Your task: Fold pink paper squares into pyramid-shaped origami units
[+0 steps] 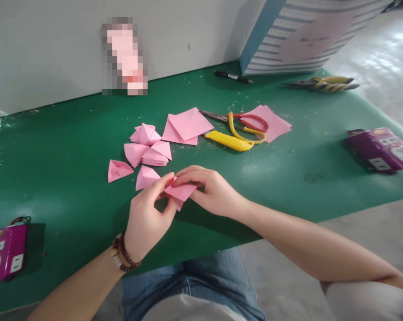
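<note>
Between my two hands, just above the table's near edge, is a partly folded piece of pink paper [181, 191]. My left hand [151, 211], with beaded bracelets at the wrist, pinches its left side. On the other side, the fingers of my right hand [208, 189] close on its upper and right edges. Several folded pink paper pieces [144, 149] lie beyond my left hand, one of them [118, 170] apart to the left. Another folded piece [147, 177] is right by my left fingertips. Flat pink paper squares [188, 126] sit farther back.
Scissors [235, 120] with red and yellow handles and a yellow cutter [230, 141] rest beside more pink squares [273, 122]. Behind are a pen [233, 77], pliers [322, 84] and a striped box [298, 38]. Purple devices stand left [7, 252] and right [384, 149] on the green table [71, 133].
</note>
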### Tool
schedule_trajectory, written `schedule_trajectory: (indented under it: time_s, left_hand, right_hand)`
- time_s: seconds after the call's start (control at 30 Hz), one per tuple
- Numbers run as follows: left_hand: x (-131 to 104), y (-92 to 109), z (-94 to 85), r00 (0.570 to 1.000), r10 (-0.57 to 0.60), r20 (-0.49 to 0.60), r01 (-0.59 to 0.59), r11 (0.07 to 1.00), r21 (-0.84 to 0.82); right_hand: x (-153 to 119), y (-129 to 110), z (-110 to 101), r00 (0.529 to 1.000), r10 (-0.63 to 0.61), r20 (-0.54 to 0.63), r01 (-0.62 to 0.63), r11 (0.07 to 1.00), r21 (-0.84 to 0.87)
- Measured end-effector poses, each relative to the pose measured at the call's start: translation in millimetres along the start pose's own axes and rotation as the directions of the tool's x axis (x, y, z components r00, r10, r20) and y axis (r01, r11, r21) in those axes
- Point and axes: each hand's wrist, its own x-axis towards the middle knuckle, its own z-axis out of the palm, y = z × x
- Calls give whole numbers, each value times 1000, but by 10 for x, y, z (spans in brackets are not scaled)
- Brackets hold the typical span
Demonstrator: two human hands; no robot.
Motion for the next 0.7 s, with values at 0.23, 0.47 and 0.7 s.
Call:
schedule_trajectory:
  time_s: [0.23,0.47,0.7]
  left_hand:
    - [-5,16,-18,999,50,-1,-50,995,81]
    - [-12,-3,-31,988,156,-1,-153,972,178]
    - [64,-33,-98,994,104,-34,-97,980,171]
  right_hand:
    - [-30,-8,20,997,75,31,-75,997,16]
    - [-30,-46,27,988,141,62,-143,989,31]
    - [-24,-46,-31,974,150,169,-173,976,130]
